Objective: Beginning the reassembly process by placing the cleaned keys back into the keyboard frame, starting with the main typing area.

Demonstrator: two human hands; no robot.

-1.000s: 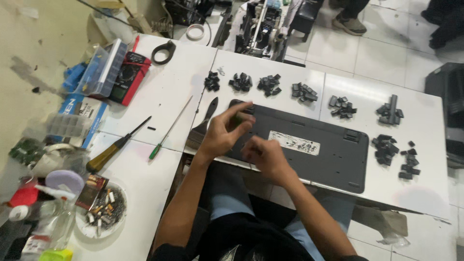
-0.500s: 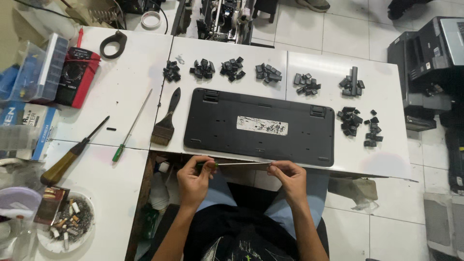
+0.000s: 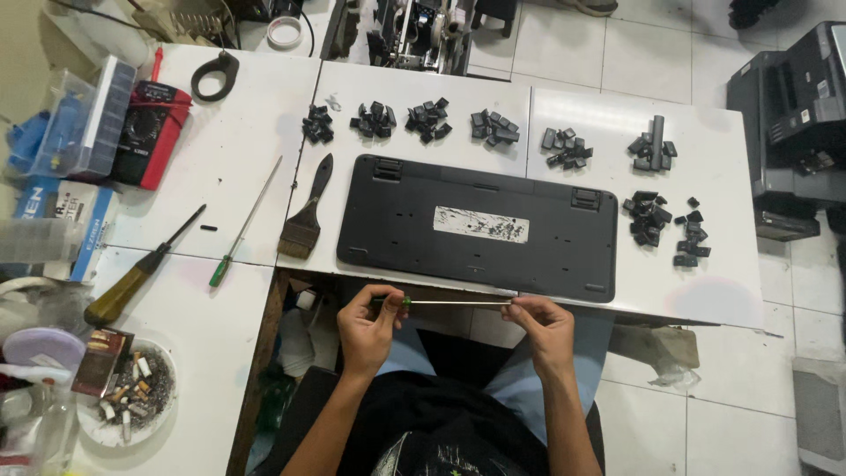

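- Pinching a thin metal rod (image 3: 458,302), left hand (image 3: 366,328) and right hand (image 3: 548,328) grip opposite ends.
- Matte black upturned keyboard (image 3: 480,225) lies along the white worktop's (image 3: 617,106) near edge.

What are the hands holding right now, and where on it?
A thin screwdriver, held level: the left hand grips its green handle end, the right hand pinches the shaft tip.

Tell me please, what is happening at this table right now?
A person sits at a white table and holds a thin metal rod level between both hands, the left hand at its green end, the right hand at the other. In front lies a black keyboard turned face down. Its removed key caps sit in small piles along the far edge and right side. A brush and two screwdrivers lie to the left.
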